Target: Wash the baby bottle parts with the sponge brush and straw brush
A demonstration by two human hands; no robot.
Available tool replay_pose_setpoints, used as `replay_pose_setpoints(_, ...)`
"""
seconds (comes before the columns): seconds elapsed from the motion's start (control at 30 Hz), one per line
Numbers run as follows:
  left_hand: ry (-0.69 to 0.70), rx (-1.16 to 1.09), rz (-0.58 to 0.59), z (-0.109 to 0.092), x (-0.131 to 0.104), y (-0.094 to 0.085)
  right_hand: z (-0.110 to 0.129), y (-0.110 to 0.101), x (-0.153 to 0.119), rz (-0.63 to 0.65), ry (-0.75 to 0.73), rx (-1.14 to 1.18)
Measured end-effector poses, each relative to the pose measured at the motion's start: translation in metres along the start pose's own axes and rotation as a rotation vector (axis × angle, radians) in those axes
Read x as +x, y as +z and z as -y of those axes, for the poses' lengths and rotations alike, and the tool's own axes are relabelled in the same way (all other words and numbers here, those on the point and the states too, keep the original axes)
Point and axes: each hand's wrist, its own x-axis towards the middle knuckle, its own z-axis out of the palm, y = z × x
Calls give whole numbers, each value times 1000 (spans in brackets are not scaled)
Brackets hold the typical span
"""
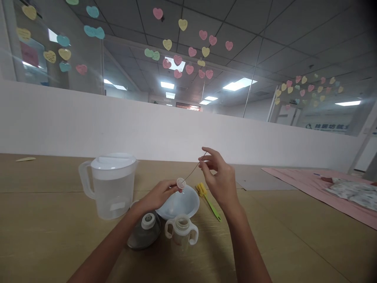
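My left hand (pixel 160 193) pinches a small round whitish cap (pixel 181 183) above the far rim of a pale bowl (pixel 188 202). Higher and to the right, my right hand (pixel 216 169) holds a thin dark wire (pixel 194 169) between thumb and fingers; its lower end reaches the cap. In front of the bowl a clear bottle with two white handles (pixel 181 232) stands upright without a lid. Beside it, partly behind my left forearm, sits a grey dome-shaped object with a white knob (pixel 148 221).
A lidded clear pitcher (pixel 113 192) stands at the left. Right of the bowl lies a yellow sponge brush with a green handle (pixel 212 206). Farther right, a pink cloth (pixel 297 184) carries a patterned fabric item (pixel 353 192). A low white wall (pixel 165 129) rises behind the table.
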Motion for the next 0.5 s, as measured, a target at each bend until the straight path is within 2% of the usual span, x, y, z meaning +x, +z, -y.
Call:
replay_pose_setpoints(0.2,-22,-5,8,0,-1,0,-1,-2,1,-25,-16,10)
replay_pose_setpoints(0.4,21,-129,55,-12,-2,-1,0,-3,0,-102,25,76)
replay_pose_setpoints(0.5,16,-141,35,-18,-2,-2,1,-3,-1,-110,7,31)
